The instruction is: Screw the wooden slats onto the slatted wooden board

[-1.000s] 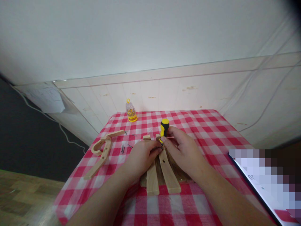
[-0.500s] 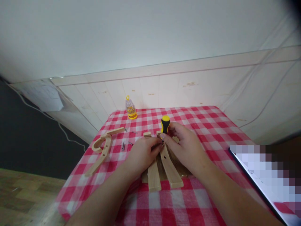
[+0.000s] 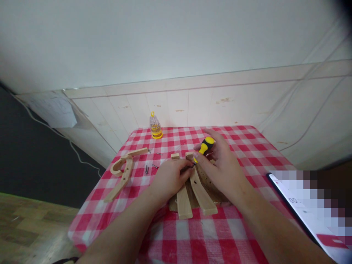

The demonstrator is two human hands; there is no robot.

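My right hand [image 3: 217,157] holds a yellow and black screwdriver [image 3: 205,146], tilted with its handle up to the right. The tip points down at a curved wooden piece [image 3: 202,192] with a hole in it. Close to the tip, the fingers of my left hand [image 3: 173,174] are pinched together on that piece; anything small between them is hidden. A second wooden piece [image 3: 184,205] runs beside it, partly under my left hand. Both rest on a brownish, shiny base [image 3: 217,196], mostly covered by the pieces and my right hand.
Left of my hands lies a curved wooden part [image 3: 128,170] with holes. Several screws [image 3: 146,169] lie beside it. A yellow-capped bit container [image 3: 156,126] stands at the back of the checkered tablecloth [image 3: 187,242]. A lit screen [image 3: 291,205] is at the right.
The screwdriver has gone from nearly upright to leaning right, and my right fingers have opened out around its handle. My left hand stays at the wooden piece. The view has shifted slightly.
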